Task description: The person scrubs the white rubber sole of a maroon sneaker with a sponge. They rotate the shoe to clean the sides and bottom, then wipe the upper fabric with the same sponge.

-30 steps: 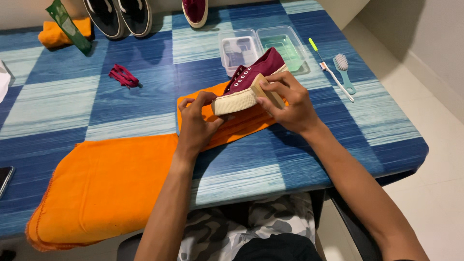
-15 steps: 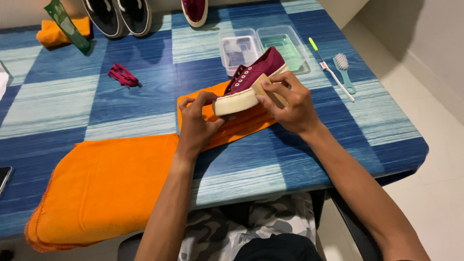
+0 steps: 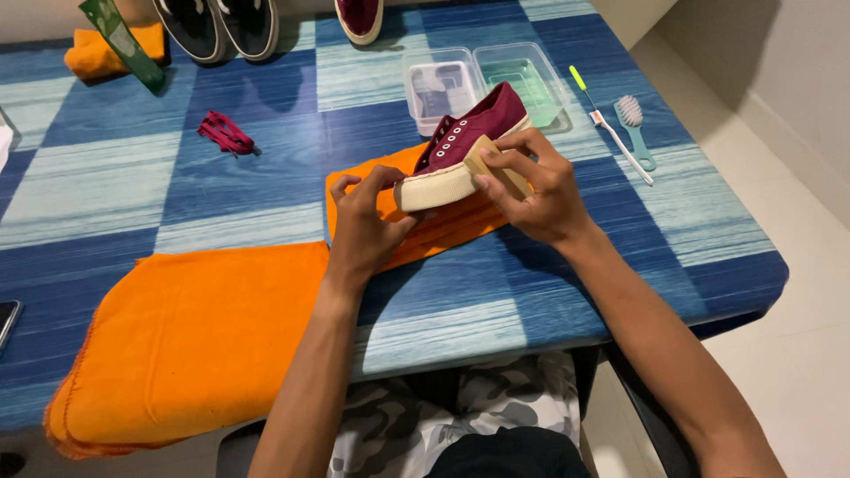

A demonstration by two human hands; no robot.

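Left hand (image 3: pixel 365 232) gripping maroon sneaker (image 3: pixel 465 146) at the toe; right hand (image 3: pixel 531 181) pressing a tan block (image 3: pixel 498 165) against its sole. Behind, two clear plastic trays (image 3: pixel 482 84), the right one tinted green with liquid.

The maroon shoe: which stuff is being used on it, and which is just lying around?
In use: maroon canvas shoe, tan sponge block, small orange cloth, left hand, right hand.
Lying about: red laces, teal brush, white toothbrush, black shoes.
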